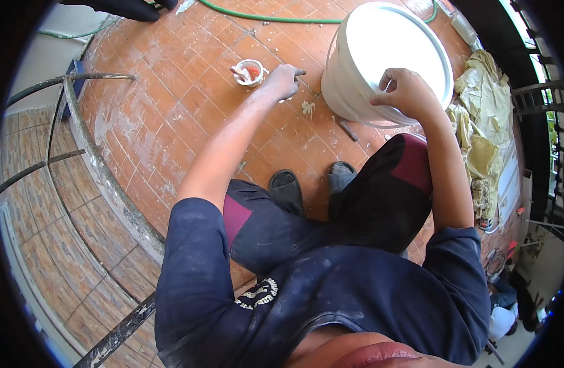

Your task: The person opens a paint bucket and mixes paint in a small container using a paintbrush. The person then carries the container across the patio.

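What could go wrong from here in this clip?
The left hand hangs close beside the small tub, so a careless sweep might tip it. A dark, bar-like object lies on the tiles ahead of the right sandal and could be stepped on. The green hose running behind the white bucket might catch a foot.

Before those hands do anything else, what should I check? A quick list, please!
1. Large white bucket standing upright: ok.
2. Small cup upright beside the left hand: ok.
3. Left hand empty: cannot tell.
4. Right hand clear of the bucket: cannot tell whether it touches.
5. Tiled floor clean: not ok, bits lie scattered.
6. Green hose away from the sandals: ok.
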`<state>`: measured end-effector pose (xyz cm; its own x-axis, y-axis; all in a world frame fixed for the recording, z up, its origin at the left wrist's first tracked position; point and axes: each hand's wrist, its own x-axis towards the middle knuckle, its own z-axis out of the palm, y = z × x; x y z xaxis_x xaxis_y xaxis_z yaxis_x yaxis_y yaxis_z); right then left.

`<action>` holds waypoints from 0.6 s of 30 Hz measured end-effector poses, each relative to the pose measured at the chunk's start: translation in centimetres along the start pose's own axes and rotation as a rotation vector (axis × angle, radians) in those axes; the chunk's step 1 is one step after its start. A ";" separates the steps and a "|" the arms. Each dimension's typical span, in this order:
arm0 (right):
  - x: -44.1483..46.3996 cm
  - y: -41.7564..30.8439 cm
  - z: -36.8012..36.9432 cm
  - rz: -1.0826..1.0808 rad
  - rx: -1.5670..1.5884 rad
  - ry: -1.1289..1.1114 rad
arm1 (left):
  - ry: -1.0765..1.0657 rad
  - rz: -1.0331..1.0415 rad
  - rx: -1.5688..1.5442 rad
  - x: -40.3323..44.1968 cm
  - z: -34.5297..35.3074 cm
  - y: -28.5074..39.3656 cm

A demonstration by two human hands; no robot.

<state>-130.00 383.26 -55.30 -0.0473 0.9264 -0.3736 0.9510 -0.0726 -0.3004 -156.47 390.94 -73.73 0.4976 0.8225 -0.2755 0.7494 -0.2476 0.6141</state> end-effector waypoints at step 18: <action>-1.4 -1.1 -0.8 -0.021 -0.056 0.145 | 0.120 -0.091 0.035 0.1 0.4 -0.4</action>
<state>-130.77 382.36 -53.78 -0.0262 0.9715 -0.2355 0.9660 -0.0360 -0.2562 -156.59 390.88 -74.33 0.3730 0.8969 -0.2374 0.8048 -0.1854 0.5639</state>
